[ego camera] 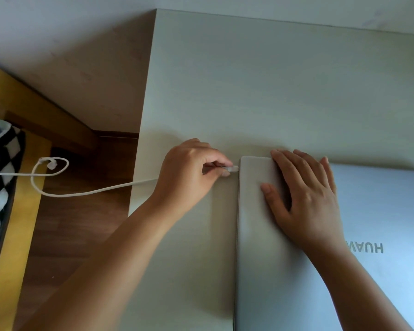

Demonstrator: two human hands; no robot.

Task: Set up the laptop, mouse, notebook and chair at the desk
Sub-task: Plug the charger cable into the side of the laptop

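Closed silver metal laptop (pixel 373 235) lies flat on the pale grey-white tabletop (pixel 249 80), lid down, mirrored "HUAWEI" lettering on the lid, its left edge roughly mid-frame and its right side cut off by the frame. Right hand (pixel 306 201) rests palm-down on the lid near the far-left corner, fingers straight and slightly spread, not gripping anything. Left hand (pixel 191 173) is just beside the laptop's left edge, thumb and forefinger pinching the small white plug (pixel 233 168) of a white charging cable (pixel 86 192); remaining fingers curled. Plug tip is at the laptop's left side near the far corner; can't tell whether it is seated in the port or only touching the edge. Cable runs left from the hand off the tabletop edge, hangs over the brown wooden floor (pixel 81 230) and makes a loop near a yellow wooden frame (pixel 14 247). Black-and-white checked fabric (pixel 0 187) sits at the far left edge. Mouse, notebook and chair not in view.
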